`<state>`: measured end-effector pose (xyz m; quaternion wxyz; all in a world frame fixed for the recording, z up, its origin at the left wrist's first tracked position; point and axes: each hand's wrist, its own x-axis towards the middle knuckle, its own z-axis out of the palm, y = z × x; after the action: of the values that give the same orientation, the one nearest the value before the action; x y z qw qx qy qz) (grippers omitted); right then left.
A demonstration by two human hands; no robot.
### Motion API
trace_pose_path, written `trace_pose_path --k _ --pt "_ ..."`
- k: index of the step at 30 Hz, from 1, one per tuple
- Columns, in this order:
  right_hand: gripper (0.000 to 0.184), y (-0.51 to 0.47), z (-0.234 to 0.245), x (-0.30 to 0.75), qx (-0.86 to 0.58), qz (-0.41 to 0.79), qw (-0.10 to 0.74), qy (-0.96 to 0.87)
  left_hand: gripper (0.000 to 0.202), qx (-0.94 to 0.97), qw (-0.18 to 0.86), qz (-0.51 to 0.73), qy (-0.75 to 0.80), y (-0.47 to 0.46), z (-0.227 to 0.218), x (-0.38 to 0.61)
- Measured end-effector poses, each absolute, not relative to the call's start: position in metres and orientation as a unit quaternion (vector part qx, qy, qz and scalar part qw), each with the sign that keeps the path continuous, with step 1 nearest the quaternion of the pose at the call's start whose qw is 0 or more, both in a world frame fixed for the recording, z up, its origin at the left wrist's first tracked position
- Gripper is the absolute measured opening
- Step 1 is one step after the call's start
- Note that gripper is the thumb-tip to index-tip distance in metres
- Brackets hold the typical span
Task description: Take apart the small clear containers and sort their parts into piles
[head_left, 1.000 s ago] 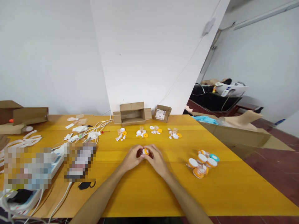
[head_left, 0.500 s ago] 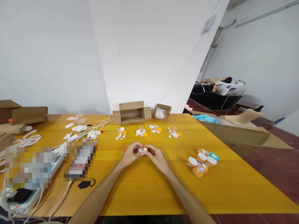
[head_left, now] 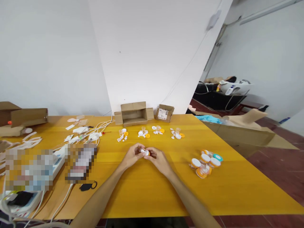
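Note:
Between my hands, above the middle of the table, is a small clear plastic jar (head_left: 144, 152) with white inside and an orange ring at its right end. It lies tilted on its side. My left hand (head_left: 133, 155) grips its left end, and the fingers of my right hand (head_left: 156, 156) are closed on the orange end. Beyond them are loose piles of parts: clear cups, white discs and orange rings (head_left: 147, 136). To the right stands a cluster of similar closed jars (head_left: 205, 159) with white tops, one with a teal ring (head_left: 218, 157).
Two cardboard boxes, one open (head_left: 134, 117) and one with a label (head_left: 163, 113), stand against the wall. White cables (head_left: 101, 128), a power strip (head_left: 58, 166) and a blurred-out phone-like device (head_left: 82, 163) lie left. A black ring-shaped item (head_left: 87, 186) is near my left forearm.
The jar has turned in my fingers, so more of its clear side and white inside now shows. Both hands stay in nearly the same place.

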<state>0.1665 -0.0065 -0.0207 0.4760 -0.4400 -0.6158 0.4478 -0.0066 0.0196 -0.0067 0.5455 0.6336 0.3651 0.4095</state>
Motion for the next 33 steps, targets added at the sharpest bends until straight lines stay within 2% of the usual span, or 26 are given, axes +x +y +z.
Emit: trace_pose_path --k 7,15,25,33 --pt "0.019 -0.008 -0.0217 0.1659 -0.458 0.384 0.459 -0.658 0.033 0.686 0.487 0.399 0.365 0.0165 -0.008 -0.0062" --pt "0.019 -0.0087 -0.0229 0.1665 -0.464 0.327 0.445 -0.693 0.033 0.682 0.493 0.392 0.37 0.015 -0.0077 -0.0044" --pt "0.012 -0.0101 -0.0195 0.1664 -0.469 0.325 0.444 -0.691 0.03 0.697 0.482 0.383 0.368 0.016 -0.0058 -0.0069" --pt "0.017 -0.0094 -0.0216 0.166 -0.475 0.326 0.438 -0.69 0.023 0.712 0.432 0.395 0.387 0.0163 -0.0062 -0.0073"
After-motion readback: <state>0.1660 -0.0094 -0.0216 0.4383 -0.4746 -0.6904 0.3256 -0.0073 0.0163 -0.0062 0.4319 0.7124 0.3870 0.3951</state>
